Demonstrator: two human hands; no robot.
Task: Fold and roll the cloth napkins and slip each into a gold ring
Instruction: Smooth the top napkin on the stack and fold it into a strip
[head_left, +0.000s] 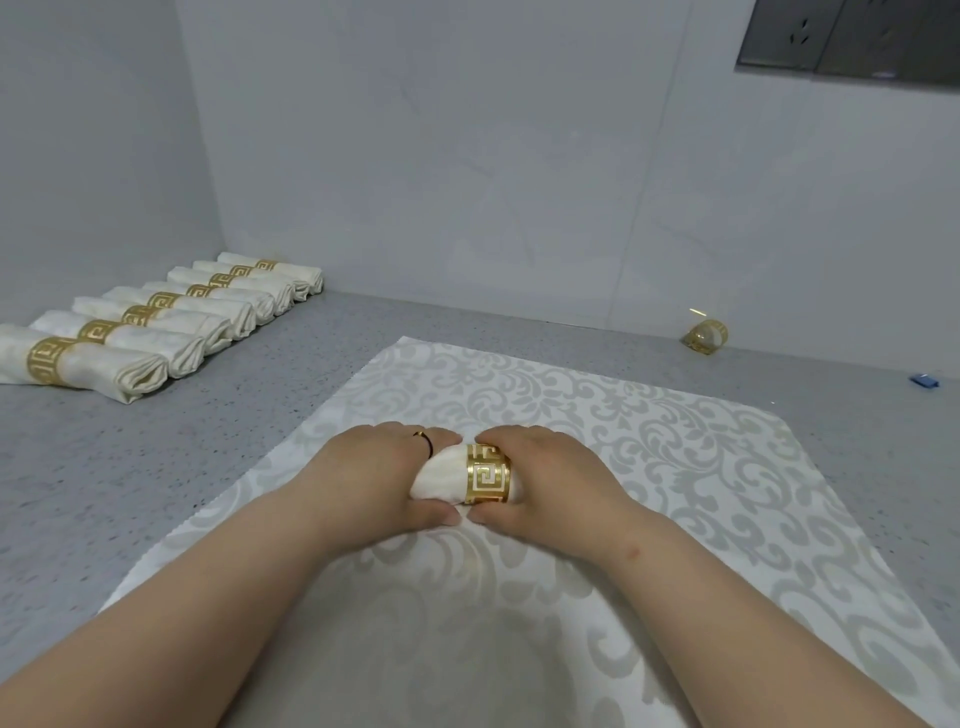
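**Both hands around a rolled napkin with its ring**

Left hand (387, 475) grips one end of the roll (441, 475), its fingers curled over the top and the thumb lying under the near side. A thin dark band sits on one finger of this hand. The right hand (545, 478) grips the other end in the same way, fingers over the top and thumb low at the front, so the two thumbs nearly meet below the roll. Most of the cloth is hidden under the hands; only a short cream part shows between them.

The ring (488, 474) is on this roll, just beside the right hand and touching it. It is gold with a square key pattern cut through it, and the cloth shows through the gaps.

The roll lies on a flat napkin (649, 441), white with a pale grey leaf pattern, which is spread on the grey speckled counter (156, 467).

At the far left, a row of finished rolls (156, 317) lies side by side against the wall, each with a gold ring around its middle. I count about eight, but the far ones are too small to be sure.

A spare ring (705, 336) stands alone at the far right, close to the wall. Near the right edge lies a small blue thing (924, 381), too small to tell what it is.
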